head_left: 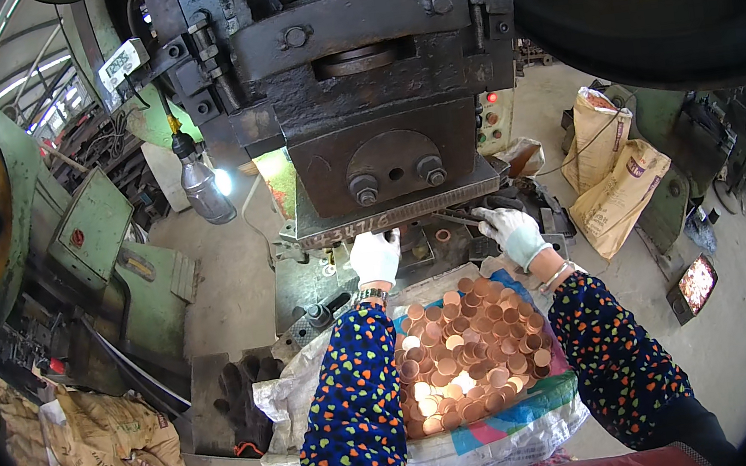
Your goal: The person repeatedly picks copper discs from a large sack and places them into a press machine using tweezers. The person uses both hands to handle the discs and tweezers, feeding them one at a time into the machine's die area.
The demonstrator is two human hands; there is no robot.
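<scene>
While both sleeves with the coloured dots come in from the lower edge, a pile of copper discs (467, 352) lies nearest, heaped on an open plastic sack (510, 435) between the forearms. Beyond it, the left hand (375, 256), in a white glove, rests with fingers curled on the press bed (309, 278), just under the front edge of the ram; whether it pinches a disc I cannot tell. The right hand (512, 230), also gloved, grips a thin metal rod (457, 217) whose tip points at a single disc (442, 235) lying on the die. To do this well, I think the disc should sit flat and centred, and the fingers should stay outside the die area. Farther back stands the dark press (372, 75), with a work lamp (204, 190) to its left and paper sacks (613, 176) to its right.
</scene>
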